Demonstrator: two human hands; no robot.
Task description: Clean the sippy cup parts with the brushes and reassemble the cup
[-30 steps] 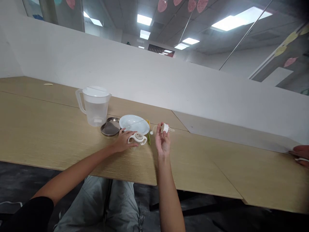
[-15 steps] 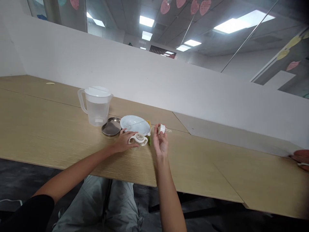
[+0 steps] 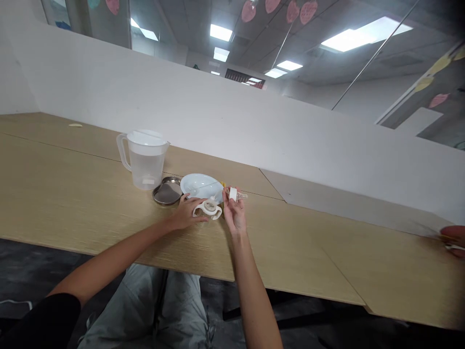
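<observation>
My left hand (image 3: 188, 213) is closed around a clear baby bottle (image 3: 210, 205) with white side handles. The bottle stands upright on the table with its round mouth uncovered. In my right hand (image 3: 236, 217) is the bottle's nipple top (image 3: 233, 194), a white collar with a clear teat pointing right. A pale straw end with a small weight reaches from it leftward, close above the bottle's mouth. Just behind the bottle lies a white oval bowl (image 3: 195, 184). A yellow-green thing (image 3: 223, 184) is mostly hidden behind my right hand.
A round metal tray (image 3: 167, 192) touches the bowl's left side. Behind it stands a clear plastic pitcher (image 3: 147, 165) with a white lid. A white wall (image 3: 225, 121) rises along the table's back edge. A blurred reddish shape (image 3: 453, 232) shows at the far right.
My right hand has moved left with the nipple top, bringing the straw end over toward the bottle's mouth. My left hand and the bottle have stayed in place.
</observation>
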